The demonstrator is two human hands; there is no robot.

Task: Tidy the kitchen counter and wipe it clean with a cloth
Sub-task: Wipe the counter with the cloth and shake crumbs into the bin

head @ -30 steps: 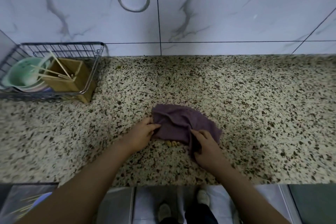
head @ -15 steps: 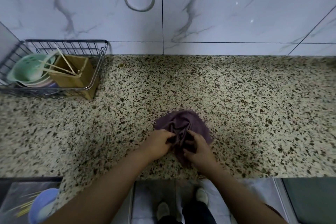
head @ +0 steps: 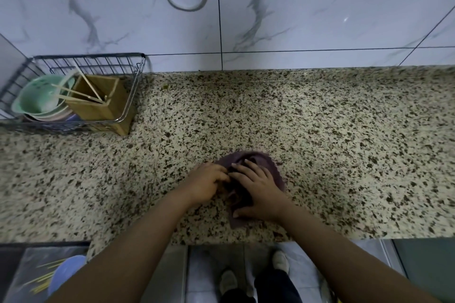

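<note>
Purple cloth (head: 273, 167) under right hand (head: 256, 187)

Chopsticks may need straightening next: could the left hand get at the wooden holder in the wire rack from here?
Probably yes. The left hand is busy on the purple cloth, but only bare counter lies between it and the wooden holder, whose top stands open.

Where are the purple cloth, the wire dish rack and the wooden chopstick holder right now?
purple cloth (head: 270, 167): head view, on the bare upper right edge beyond the hands.
wire dish rack (head: 139, 81): head view, on its right rim wire.
wooden chopstick holder (head: 115, 106): head view, on its front right wall.
</note>
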